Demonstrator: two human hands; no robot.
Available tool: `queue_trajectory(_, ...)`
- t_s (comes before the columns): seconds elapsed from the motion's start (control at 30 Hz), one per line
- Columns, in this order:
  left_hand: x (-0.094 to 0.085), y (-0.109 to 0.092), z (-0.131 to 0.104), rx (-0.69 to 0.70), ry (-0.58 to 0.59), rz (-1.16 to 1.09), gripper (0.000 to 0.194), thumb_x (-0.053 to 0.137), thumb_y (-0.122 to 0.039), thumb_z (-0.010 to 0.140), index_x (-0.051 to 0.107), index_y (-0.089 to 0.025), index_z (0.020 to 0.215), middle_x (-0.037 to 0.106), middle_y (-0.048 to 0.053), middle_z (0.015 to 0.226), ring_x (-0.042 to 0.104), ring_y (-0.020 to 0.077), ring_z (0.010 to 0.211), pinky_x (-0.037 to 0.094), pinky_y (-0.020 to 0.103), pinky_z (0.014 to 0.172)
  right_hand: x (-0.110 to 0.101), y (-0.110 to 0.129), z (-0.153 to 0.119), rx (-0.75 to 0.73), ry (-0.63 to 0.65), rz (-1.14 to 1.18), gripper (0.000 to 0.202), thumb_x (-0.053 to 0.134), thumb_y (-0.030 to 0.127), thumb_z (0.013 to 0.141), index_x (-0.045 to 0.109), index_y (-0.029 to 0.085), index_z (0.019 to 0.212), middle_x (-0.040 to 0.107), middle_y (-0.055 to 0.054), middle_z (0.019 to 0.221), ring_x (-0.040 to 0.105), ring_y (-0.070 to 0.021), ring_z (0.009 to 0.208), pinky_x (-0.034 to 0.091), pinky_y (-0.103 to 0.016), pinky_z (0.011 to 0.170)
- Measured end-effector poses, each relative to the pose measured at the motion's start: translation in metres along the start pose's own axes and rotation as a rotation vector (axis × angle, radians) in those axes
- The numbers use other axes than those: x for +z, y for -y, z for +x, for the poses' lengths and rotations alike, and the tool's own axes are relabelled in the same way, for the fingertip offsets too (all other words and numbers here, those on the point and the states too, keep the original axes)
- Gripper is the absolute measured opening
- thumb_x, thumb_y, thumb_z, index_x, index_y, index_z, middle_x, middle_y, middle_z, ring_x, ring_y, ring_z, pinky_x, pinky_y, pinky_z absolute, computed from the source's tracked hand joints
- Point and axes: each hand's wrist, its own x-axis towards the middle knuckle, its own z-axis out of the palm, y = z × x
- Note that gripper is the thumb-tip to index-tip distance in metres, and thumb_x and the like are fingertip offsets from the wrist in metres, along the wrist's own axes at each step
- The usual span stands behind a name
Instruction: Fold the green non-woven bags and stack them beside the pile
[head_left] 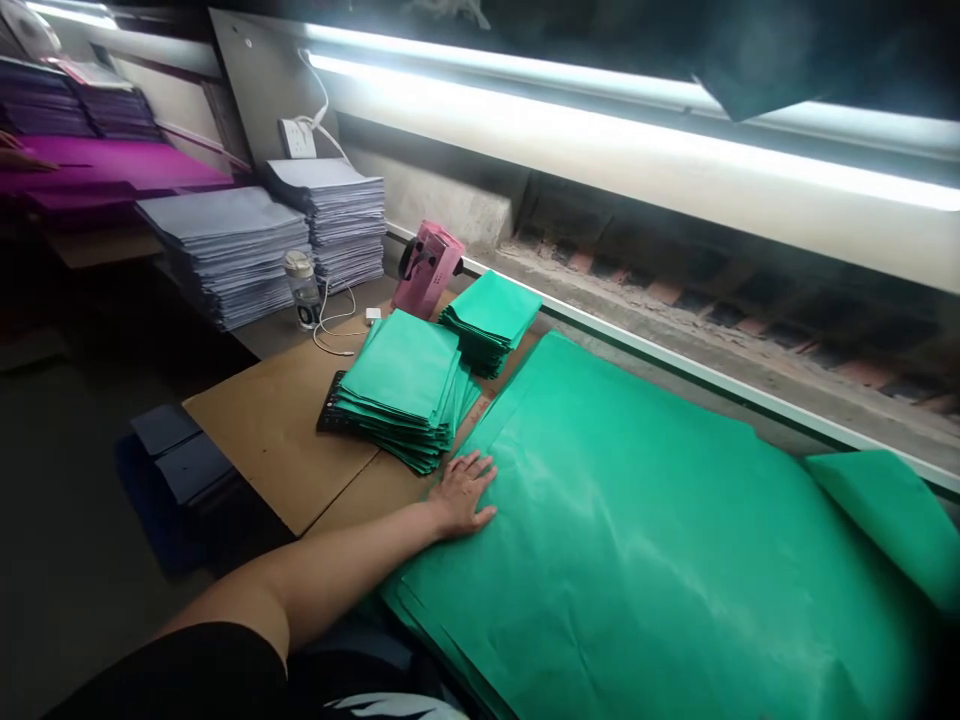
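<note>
My left hand (463, 496) lies flat with fingers spread on the left edge of a large stack of green sheets (637, 530). Nothing is gripped in it. Just beyond that hand, a pile of smaller folded green pieces (405, 365) rests on brown cardboard (285, 420). Behind it sits a second small green pile (495, 305). At the right, one corner of a green sheet (892, 510) is raised and curled over. My right hand is out of the picture.
A pink box-like device (429, 268) leans near the wall ledge. Left of it stand a clear bottle (302, 290), a white cable (322, 325) and tall grey stacks (232, 250). A blue bin (161, 510) sits low at left. Another person's hand (22, 155) rests over magenta sheets (120, 165).
</note>
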Motion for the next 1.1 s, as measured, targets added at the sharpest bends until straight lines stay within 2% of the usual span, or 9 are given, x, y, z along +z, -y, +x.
queue_trajectory(0.07,0.001,0.0,-0.001,-0.001,-0.001,-0.006,0.064,0.059,-0.041,0.078,0.041,-0.017,0.135,0.035,0.01,0.145,0.023,0.0289,0.136,0.021,0.05,0.11,-0.007,0.027,-0.014,-0.13,0.093,0.018,0.041,0.034,0.047,0.073,0.061,0.042,0.103,0.065,-0.008,0.091,0.065,-0.0278,0.075,0.051,-0.047,0.059)
queue_trajectory(0.17,0.001,0.0,-0.001,-0.002,-0.001,-0.014,0.065,0.06,-0.042,0.077,0.041,-0.018,0.134,0.036,0.01,0.144,0.023,0.0291,0.136,0.021,0.05,0.11,-0.018,0.098,-0.018,-0.442,0.314,-0.001,0.035,0.03,0.026,0.081,0.061,0.025,0.097,0.063,-0.01,0.098,0.063,-0.0239,0.085,0.049,-0.038,0.068)
queue_trajectory(0.3,-0.001,0.002,0.0,-0.003,-0.008,-0.041,0.058,0.057,-0.041,0.081,0.043,-0.02,0.133,0.038,0.008,0.143,0.025,0.0269,0.135,0.024,0.048,0.109,-0.028,0.192,-0.007,-0.733,0.417,0.045,0.02,0.038,0.015,0.08,0.057,0.02,0.085,0.061,-0.004,0.086,0.059,-0.0181,0.078,0.04,-0.028,0.068)
queue_trajectory(0.47,0.003,0.011,0.007,-0.035,-0.082,-0.194,0.034,0.043,-0.034,0.092,0.057,-0.024,0.121,0.049,0.004,0.135,0.032,0.022,0.132,0.028,0.044,0.107,-0.023,0.235,-0.021,-0.954,0.417,0.129,0.01,0.046,0.014,0.074,0.053,0.02,0.078,0.058,-0.001,0.08,0.054,-0.0149,0.072,0.033,-0.026,0.063)
queue_trajectory(0.57,0.006,0.017,0.01,-0.076,-0.188,-0.349,0.024,0.06,-0.036,0.083,0.069,-0.021,0.099,0.059,0.006,0.123,0.044,0.0218,0.122,0.033,0.039,0.104,-0.016,0.242,-0.04,-1.058,0.427,0.11,0.008,0.049,0.016,0.071,0.053,0.02,0.078,0.058,-0.002,0.08,0.053,-0.0159,0.073,0.033,-0.027,0.063)
queue_trajectory(0.7,0.006,0.019,0.011,-0.176,-0.318,-0.453,0.004,0.073,-0.021,0.068,0.071,-0.017,0.068,0.065,0.006,0.1,0.056,0.0191,0.099,0.043,0.033,0.093,-0.01,0.247,-0.059,-1.088,0.424,0.16,0.008,0.048,0.017,0.075,0.055,0.019,0.078,0.058,-0.004,0.079,0.053,-0.0168,0.072,0.036,-0.028,0.063)
queue_trajectory(0.8,0.004,0.017,0.009,-0.246,-0.355,-0.446,0.01,0.069,-0.012,0.066,0.068,-0.017,0.058,0.063,0.003,0.083,0.056,0.0164,0.086,0.045,0.031,0.085,-0.011,0.237,-0.061,-1.081,0.346,0.409,0.024,0.045,0.026,0.085,0.056,0.018,0.104,0.058,-0.005,0.082,0.054,-0.0178,0.075,0.041,-0.029,0.066)
queue_trajectory(0.9,0.002,0.017,0.008,-0.288,-0.382,-0.438,0.016,0.065,-0.005,0.062,0.064,-0.016,0.051,0.061,0.001,0.074,0.054,0.0147,0.077,0.045,0.028,0.078,-0.012,0.205,-0.047,-0.969,0.162,0.589,0.045,0.047,0.034,0.088,0.042,0.018,0.129,0.057,-0.009,0.098,0.055,-0.0195,0.088,0.046,-0.032,0.075)
queue_trajectory(1.1,0.004,0.019,0.009,-0.345,-0.431,-0.462,0.021,0.06,0.0,0.059,0.06,-0.016,0.047,0.059,-0.001,0.065,0.054,0.0128,0.068,0.044,0.026,0.071,0.0,0.114,0.0,-0.652,-0.295,0.344,0.042,0.044,0.041,0.091,0.048,0.019,0.126,0.052,-0.014,0.121,0.05,-0.0275,0.109,0.043,-0.044,0.091)
